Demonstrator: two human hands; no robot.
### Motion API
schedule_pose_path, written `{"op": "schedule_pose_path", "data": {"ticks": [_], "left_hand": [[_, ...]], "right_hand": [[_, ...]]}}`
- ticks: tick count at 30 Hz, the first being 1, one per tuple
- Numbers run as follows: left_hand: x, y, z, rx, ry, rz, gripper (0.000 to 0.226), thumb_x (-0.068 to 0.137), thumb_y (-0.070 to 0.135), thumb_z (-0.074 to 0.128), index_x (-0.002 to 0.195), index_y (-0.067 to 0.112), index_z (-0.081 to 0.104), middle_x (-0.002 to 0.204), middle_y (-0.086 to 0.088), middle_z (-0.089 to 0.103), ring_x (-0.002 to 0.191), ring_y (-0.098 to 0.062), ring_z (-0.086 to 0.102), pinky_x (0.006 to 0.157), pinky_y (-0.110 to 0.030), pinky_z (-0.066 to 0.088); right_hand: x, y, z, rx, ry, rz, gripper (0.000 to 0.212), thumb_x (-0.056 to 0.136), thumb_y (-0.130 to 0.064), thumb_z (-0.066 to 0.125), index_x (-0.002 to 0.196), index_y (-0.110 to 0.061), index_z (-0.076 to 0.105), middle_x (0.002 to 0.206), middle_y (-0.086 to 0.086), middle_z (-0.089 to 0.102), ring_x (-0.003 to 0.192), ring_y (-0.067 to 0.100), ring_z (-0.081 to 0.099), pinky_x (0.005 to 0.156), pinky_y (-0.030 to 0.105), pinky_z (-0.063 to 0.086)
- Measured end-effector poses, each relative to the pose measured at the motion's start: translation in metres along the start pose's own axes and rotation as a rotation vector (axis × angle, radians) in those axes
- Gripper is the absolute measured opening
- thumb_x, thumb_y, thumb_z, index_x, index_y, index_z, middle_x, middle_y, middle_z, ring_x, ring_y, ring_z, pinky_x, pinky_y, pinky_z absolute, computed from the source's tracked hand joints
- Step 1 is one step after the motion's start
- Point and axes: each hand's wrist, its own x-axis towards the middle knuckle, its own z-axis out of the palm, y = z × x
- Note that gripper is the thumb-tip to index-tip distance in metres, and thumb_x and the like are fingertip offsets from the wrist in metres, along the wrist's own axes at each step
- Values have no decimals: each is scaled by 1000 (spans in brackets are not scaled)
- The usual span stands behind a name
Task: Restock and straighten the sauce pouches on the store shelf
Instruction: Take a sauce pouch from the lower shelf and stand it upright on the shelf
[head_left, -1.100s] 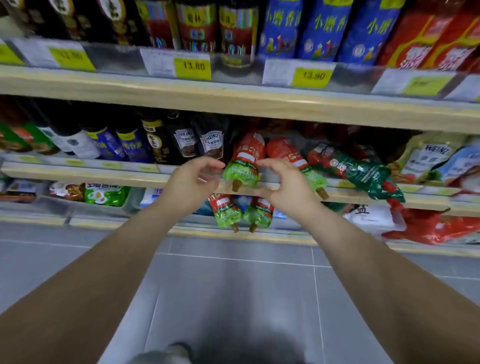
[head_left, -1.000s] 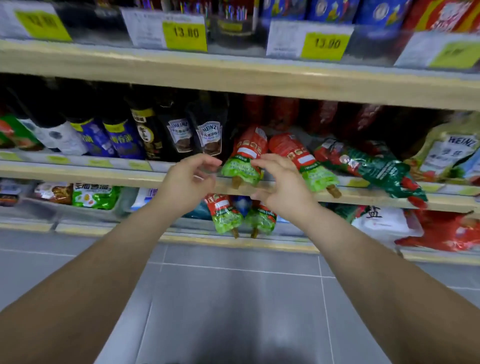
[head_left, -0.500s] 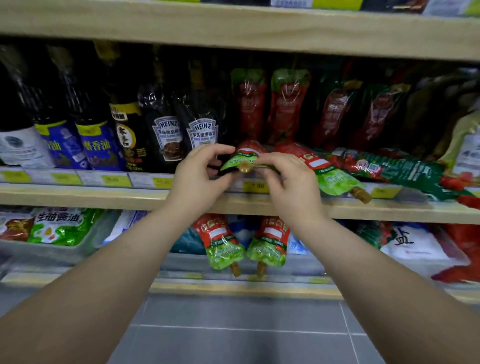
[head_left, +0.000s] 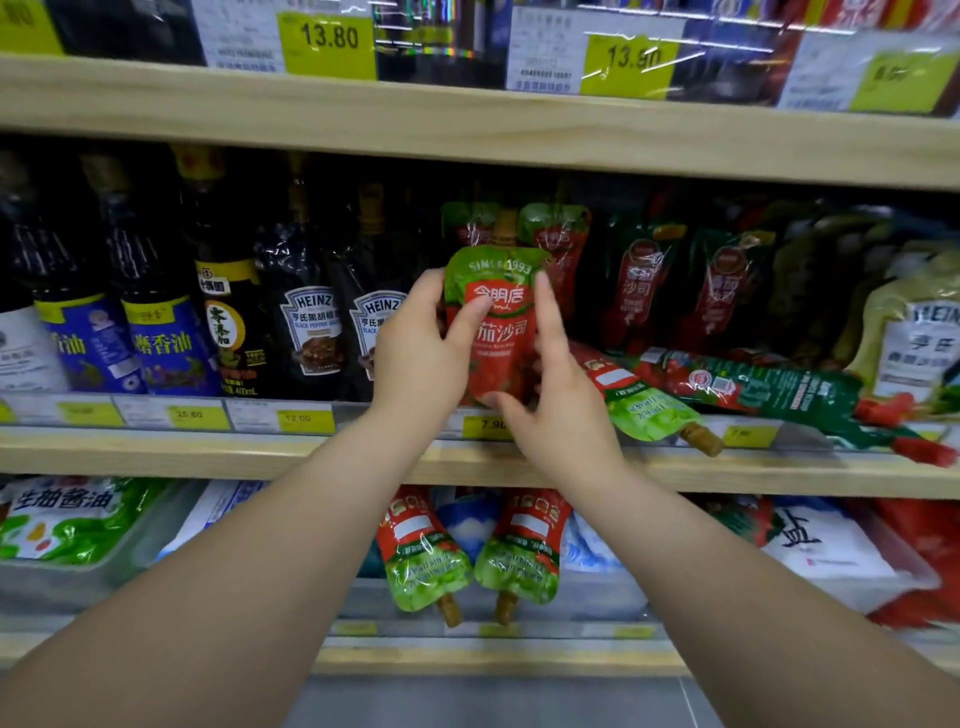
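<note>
Two bare hands clasp a red-and-green ketchup pouch (head_left: 501, 332) at the front of a store's middle shelf (head_left: 156, 457): the left hand (head_left: 421, 353) wraps the pouch's left edge with its thumb pressed across the printed face, while the right hand (head_left: 563, 410) braces the right edge, forefinger laid up along the side and thumb near the pouch's base. Both hands are grasping the pouch, neither clenched hard. The pouch stands nearly upright, its long axis vertical, brown spout cap (head_left: 505, 228) pointing up, its base just above the price strip (head_left: 491, 425) at the shelf lip. Directly behind it a row of matching upright pouches (head_left: 558, 244) stands in the shadow, so the slot for this one lies straight back from the grip, away from the person. Just right of the right hand, a fallen pouch (head_left: 641, 400) lies flat with its spout hanging over the shelf edge, its long axis running down and to the right; the right hand is plainly the nearer to it. A longer green pouch (head_left: 769, 387) lies across the shelf beyond. On the shelf below, two hanging pouches (head_left: 467, 556) droop spout-down. Dark sauce bottles (head_left: 311, 332) stand to the left.
</note>
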Motion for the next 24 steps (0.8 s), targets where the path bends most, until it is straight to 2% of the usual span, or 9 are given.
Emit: {"op": "schedule_pose_path", "data": {"ticks": [3, 7, 11, 15, 17, 20, 24], "left_hand": [[3, -3, 3, 23, 19, -27, 34, 92, 31, 56, 125, 24, 51, 99, 7, 62, 90, -10, 62, 73, -26, 54], [-20, -23, -7, 73, -31, 26, 53, 87, 22, 64, 134, 30, 42, 114, 12, 56, 101, -1, 56, 84, -18, 48], [-43, -58, -30, 444, 10, 197, 41, 84, 32, 67, 123, 26, 57, 110, 9, 59, 105, -15, 52, 90, -32, 41], [-48, -84, -38, 580, 40, 245, 30, 82, 41, 66, 108, 26, 68, 97, 5, 62, 98, -21, 48, 84, -40, 41], [-50, -90, -37, 616, 58, 297, 25, 81, 40, 66, 101, 26, 70, 93, 5, 62, 96, -19, 45, 83, -39, 40], [-52, -94, -36, 614, 76, 341, 25, 79, 39, 68, 100, 25, 71, 94, 5, 63, 98, -17, 43, 86, -29, 30], [-52, -99, -35, 612, 78, 359, 27, 77, 39, 70, 99, 24, 71, 96, 5, 63, 99, -17, 43, 88, -27, 26]], "right_hand": [[8, 4, 4, -99, 4, 1, 112, 80, -17, 72, 139, -52, -15, 123, 4, 56, 102, 18, 59, 82, 41, 55], [18, 6, 9, -136, -7, 49, 107, 82, -20, 71, 141, -50, -13, 125, 6, 53, 105, 21, 58, 82, 44, 54], [25, 8, 14, -207, -23, 72, 109, 81, -23, 73, 142, -47, -15, 127, 7, 52, 105, 24, 60, 82, 43, 54], [35, 7, 26, -186, -5, 111, 109, 82, -14, 71, 142, -46, -15, 124, 12, 50, 102, 28, 60, 84, 44, 53], [43, 8, 32, -194, 13, 122, 109, 82, -11, 70, 143, -44, -15, 124, 14, 48, 101, 30, 59, 83, 43, 51], [56, 9, 39, -246, 7, 138, 110, 82, -6, 68, 144, -39, -17, 125, 17, 47, 94, 32, 61, 76, 41, 52], [72, 10, 44, -318, -20, 178, 112, 81, 1, 65, 144, -34, -20, 127, 19, 46, 82, 29, 62, 66, 35, 49]]}}
